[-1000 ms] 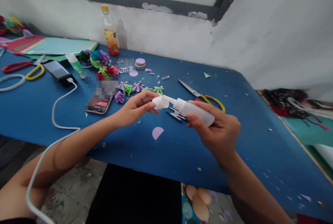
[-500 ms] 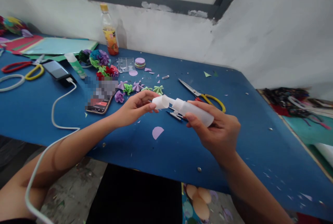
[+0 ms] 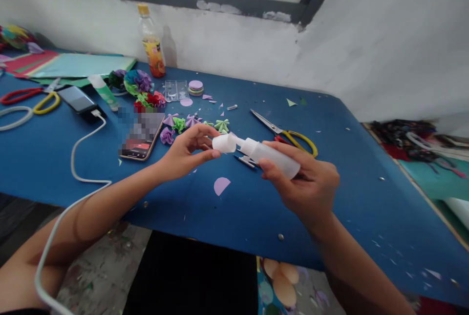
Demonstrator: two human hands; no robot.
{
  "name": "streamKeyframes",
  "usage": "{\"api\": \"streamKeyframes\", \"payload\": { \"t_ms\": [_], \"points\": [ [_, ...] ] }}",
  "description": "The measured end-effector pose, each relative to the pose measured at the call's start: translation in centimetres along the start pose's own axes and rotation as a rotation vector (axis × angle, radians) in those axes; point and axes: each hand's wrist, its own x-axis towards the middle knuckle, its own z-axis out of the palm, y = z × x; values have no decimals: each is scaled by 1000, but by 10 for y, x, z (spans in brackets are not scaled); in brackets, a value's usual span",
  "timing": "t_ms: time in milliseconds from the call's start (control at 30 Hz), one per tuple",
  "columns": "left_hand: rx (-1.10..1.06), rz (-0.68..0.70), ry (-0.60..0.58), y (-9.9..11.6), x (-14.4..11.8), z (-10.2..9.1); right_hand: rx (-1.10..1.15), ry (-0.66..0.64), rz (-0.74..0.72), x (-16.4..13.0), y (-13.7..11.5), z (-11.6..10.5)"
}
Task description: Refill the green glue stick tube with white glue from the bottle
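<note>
Grip of the right hand (image 3: 308,185) wraps the white bottle (image 3: 273,157) — left hand (image 3: 185,151) pinches its cap (image 3: 224,143).

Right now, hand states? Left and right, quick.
Left hand: closed, fingertips pinching the white cap.
Right hand: closed around the white squeeze bottle, above the blue table.

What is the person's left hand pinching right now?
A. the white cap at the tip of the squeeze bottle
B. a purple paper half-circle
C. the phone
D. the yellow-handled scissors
A: the left hand pinches the white cap of the squeeze bottle, whose body the right hand grips.
</note>
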Motion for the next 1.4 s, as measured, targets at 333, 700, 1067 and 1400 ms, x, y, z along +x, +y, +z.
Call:
{"api": "streamKeyframes", "payload": {
  "t_ms": [333,700,1067,1400],
  "points": [
    [210,204,61,1,-2,-1,-2,11,104,-4,-11,0],
    [321,356,86,1,-2,-1,-5,-7,145,-3,-14,-1],
    [584,539,98,5,0,-4,11,-66,80,-2,-11,-3],
    [639,592,131,2,0,-7,20,-94,92,-3,-12,-4]
  ]
}}
